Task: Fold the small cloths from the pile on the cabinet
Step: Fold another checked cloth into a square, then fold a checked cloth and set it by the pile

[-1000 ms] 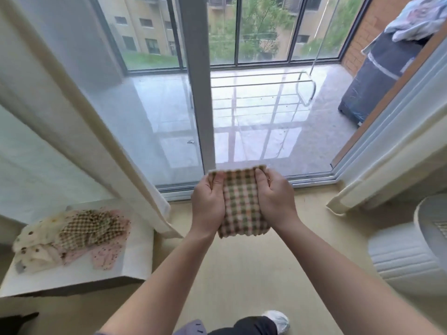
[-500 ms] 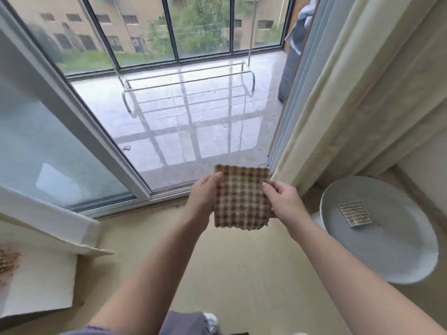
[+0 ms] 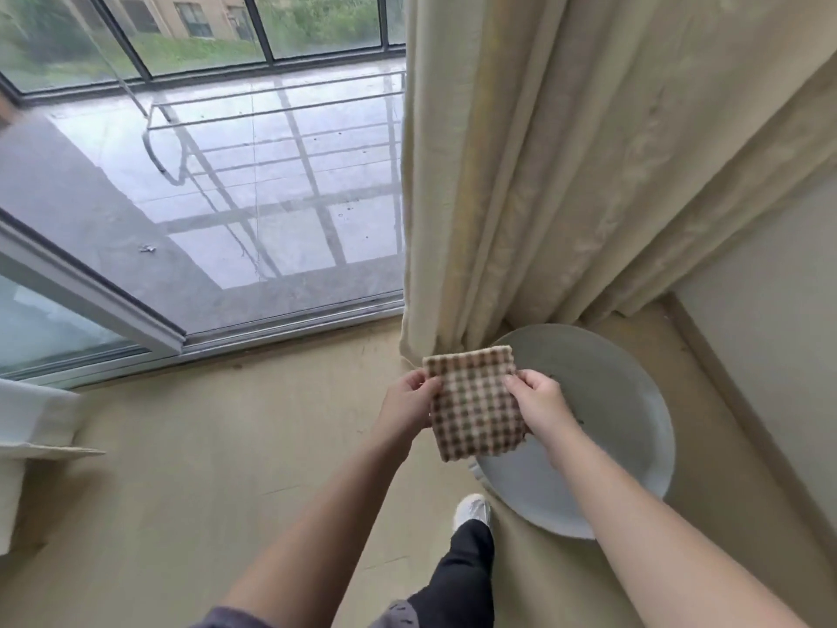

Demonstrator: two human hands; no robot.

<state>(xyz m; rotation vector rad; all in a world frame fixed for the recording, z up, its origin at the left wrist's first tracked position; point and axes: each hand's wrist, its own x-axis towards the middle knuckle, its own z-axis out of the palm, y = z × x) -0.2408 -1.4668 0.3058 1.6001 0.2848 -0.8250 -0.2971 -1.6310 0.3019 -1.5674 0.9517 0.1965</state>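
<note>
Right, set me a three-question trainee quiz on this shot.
1. True or false: only one hand holds the checked cloth.
2. The round white top stands: A) at the foot of the curtain; B) out on the balcony; C) on a cabinet.
3. Which edge of the cloth does the left hand pinch, and which the right hand?
Key: 1 false, both hands hold it. 2 A. 3 the left hand pinches the left edge, the right hand the right edge.
</note>
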